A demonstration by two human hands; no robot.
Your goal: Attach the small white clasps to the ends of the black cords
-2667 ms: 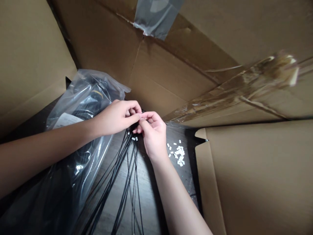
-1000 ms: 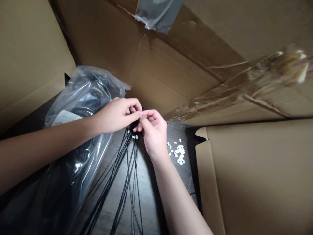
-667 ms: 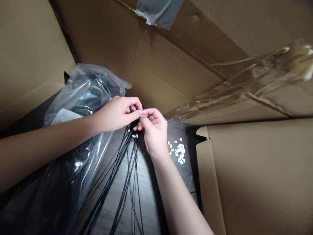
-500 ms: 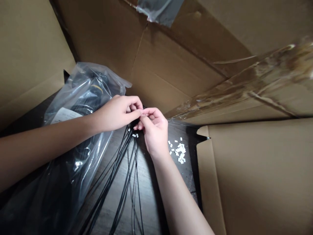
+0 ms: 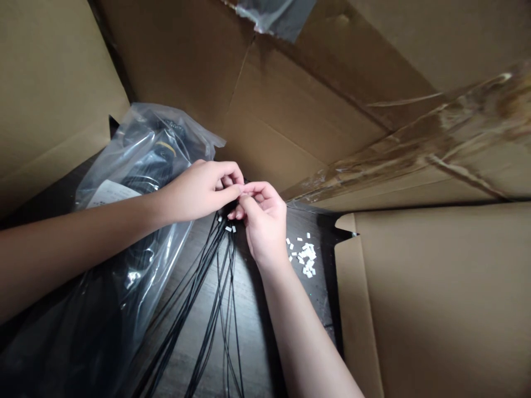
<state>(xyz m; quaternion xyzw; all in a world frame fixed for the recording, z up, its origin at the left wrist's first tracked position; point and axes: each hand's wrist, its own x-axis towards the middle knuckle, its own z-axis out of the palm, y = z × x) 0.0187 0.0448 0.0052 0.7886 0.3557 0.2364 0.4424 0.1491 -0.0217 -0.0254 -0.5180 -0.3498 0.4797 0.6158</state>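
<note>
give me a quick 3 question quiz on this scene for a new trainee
1. Which is nearer the pile of small white pieces, the left hand or the right hand?
2. True or false: in this view, the clear plastic bag lies to the right of the black wires.
3. What material are the big brown flaps around the hands made of?

Key: 1. the right hand; 2. false; 3. cardboard
</note>
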